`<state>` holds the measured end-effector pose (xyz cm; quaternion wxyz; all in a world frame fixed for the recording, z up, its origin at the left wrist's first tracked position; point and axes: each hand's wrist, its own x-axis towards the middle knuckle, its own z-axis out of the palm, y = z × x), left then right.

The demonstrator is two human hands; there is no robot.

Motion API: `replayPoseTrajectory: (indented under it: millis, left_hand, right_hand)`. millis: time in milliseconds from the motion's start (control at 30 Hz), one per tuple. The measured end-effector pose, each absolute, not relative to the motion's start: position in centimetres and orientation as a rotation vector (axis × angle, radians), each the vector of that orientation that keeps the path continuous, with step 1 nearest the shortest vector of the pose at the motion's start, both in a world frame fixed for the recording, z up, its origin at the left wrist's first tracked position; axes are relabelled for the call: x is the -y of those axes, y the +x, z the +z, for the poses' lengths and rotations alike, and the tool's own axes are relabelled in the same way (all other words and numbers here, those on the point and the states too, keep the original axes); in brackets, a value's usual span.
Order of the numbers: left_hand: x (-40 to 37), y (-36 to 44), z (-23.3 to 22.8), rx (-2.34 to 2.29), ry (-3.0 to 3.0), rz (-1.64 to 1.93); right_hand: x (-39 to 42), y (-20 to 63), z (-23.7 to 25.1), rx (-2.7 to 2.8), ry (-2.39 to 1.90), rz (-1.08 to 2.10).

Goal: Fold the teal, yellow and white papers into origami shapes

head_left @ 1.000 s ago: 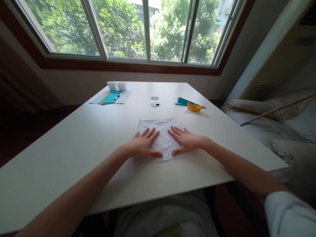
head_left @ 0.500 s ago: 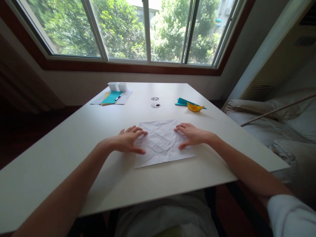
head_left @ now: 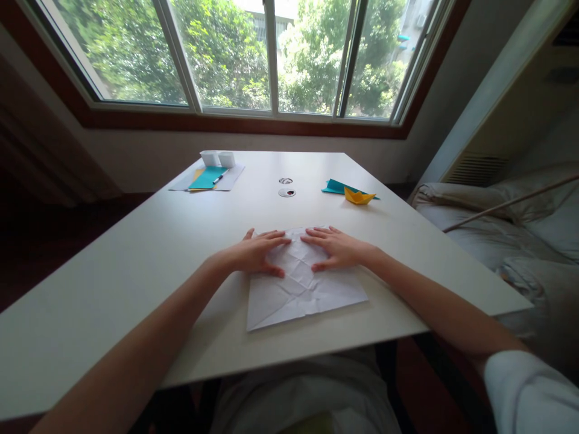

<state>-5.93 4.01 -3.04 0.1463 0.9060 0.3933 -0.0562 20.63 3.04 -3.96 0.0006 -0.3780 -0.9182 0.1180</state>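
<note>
A creased white sheet of paper lies unfolded on the table near its front edge, with crossing fold lines over it. My left hand rests on the left upper part of the sheet, fingers spread and palm down. Opposite it, my right hand lies flat on the right upper part, its fingers stretched toward the left hand. A narrow strip of creased paper shows between the two hands. Neither hand grips anything. The parts of the sheet under the palms are hidden.
On the white table, a yellow paper boat and a teal paper plane sit at the back right. At the back left are teal paper, a pen and white paper boxes. Two round cable holes lie mid-table.
Both hands have moved inward over the sheet, closer to each other. The sheet has slid toward me, its front edge now nearer the table's front edge.
</note>
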Motion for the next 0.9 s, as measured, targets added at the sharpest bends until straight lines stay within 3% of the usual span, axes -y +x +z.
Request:
replayPoseTrajectory:
  millis: [400, 733, 900]
  left_hand:
    - [-5.5, -10.7, -3.0, -1.574, 2.459, -0.291]
    - [-5.5, -9.2, -2.1, -1.189, 2.172, 0.399]
    - [-4.9, -9.1, -1.6, -1.165, 1.786, 0.353]
  right_hand:
    - [-4.9, 25.1, -4.0, 2.767, -1.586, 0.464]
    - [-4.8, 24.9, -4.3, 2.755, -1.533, 0.430]
    - [-4.5, 24.5, -4.5, 2.711, -1.624, 0.413]
